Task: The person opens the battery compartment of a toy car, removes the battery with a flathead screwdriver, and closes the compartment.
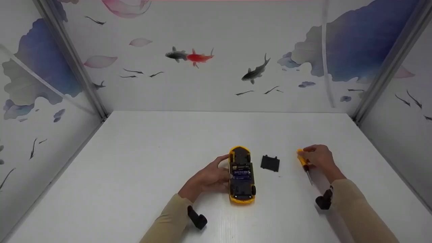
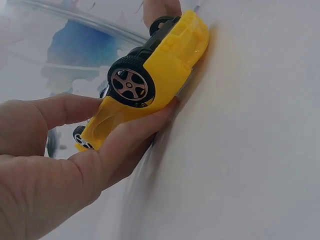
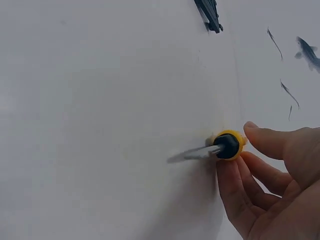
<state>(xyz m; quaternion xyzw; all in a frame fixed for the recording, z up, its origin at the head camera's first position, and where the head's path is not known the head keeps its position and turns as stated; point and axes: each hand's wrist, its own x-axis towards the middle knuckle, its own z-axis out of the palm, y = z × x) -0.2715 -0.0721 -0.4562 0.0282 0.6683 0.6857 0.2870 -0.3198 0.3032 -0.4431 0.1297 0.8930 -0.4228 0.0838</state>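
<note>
A yellow toy car (image 1: 242, 189) lies upside down, its black underside facing up and its battery compartment uncovered, with batteries (image 1: 241, 172) inside. My left hand (image 1: 213, 176) grips the car by its left side; in the left wrist view, thumb and fingers clasp the yellow body (image 2: 170, 67) near a wheel (image 2: 131, 81). On the right, my right hand (image 1: 319, 158) holds a screwdriver by its yellow and black handle (image 1: 303, 162), the metal shaft (image 1: 309, 177) pointing toward the front. The right wrist view shows thumb and fingertips around the handle (image 3: 230, 145).
A black battery cover (image 1: 270, 163) lies flat on the white table (image 1: 152, 145) between the car and the screwdriver. White panels (image 1: 216, 91) with painted fish and leaves stand at the back and both sides. Each sleeve carries a black wrist camera (image 1: 197, 217).
</note>
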